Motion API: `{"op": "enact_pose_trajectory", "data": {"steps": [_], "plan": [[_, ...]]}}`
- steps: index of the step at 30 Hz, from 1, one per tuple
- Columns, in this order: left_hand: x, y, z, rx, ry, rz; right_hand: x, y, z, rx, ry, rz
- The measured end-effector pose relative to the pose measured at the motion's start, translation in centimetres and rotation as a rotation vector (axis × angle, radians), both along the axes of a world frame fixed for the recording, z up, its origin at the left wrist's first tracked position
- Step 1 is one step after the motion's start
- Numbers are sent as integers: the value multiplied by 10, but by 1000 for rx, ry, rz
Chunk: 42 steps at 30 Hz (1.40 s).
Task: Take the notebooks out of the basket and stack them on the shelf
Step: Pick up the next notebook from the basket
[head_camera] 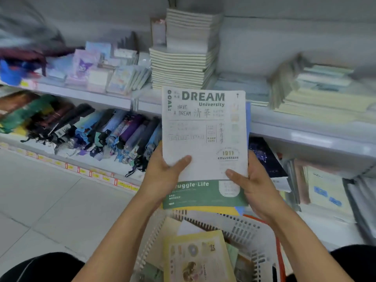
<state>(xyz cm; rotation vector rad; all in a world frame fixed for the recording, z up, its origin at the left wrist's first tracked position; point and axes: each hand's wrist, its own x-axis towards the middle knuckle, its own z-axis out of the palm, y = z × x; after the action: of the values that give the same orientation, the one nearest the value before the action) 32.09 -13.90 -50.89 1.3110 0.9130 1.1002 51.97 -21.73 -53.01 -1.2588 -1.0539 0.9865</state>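
A bundle of notebooks (204,139) is held above the basket (240,231), pinched by left hand (162,176) and right hand (252,180). Edges should be squared before being laid on the shelf (305,127) beyond the basket.

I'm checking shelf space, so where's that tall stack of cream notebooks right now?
In the head view, the tall stack of cream notebooks sits on the upper shelf at top centre, just behind the Dream University notebook both hands hold, right of the cartoon-cover notepads.
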Motion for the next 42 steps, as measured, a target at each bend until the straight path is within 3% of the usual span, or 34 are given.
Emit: {"op": "enact_pose_trajectory", "data": {"steps": [5, 9, 15, 19, 22, 27, 32, 37, 42], "plan": [[42, 43, 68, -76, -41, -59, 38, 6, 68, 66, 158, -169], [74, 65, 101, 20, 339, -236, 82, 39, 107, -28, 183, -315], [128, 104, 96, -37, 172, -90, 121, 97, 129, -118, 145, -286], [145, 140, 91, -99, 221, -76, 125, 117, 125, -200, -24, -180], [145, 161, 87, -91, 365, -209, 128, 130, 115, -294, -322, -241], [152, 185, 88, 302, 851, -225, 133, 147, 107, -365, -725, -295], [161, 203, 87, 438, 1047, -198, 132, 154, 117, -445, -974, -304], [169, 214, 84, 458, 1100, -229, 129, 155, 112, -425, -1110, -380], [174, 218, 76, 564, 1108, -73, 132, 156, 100, -332, -1215, -443]]}}
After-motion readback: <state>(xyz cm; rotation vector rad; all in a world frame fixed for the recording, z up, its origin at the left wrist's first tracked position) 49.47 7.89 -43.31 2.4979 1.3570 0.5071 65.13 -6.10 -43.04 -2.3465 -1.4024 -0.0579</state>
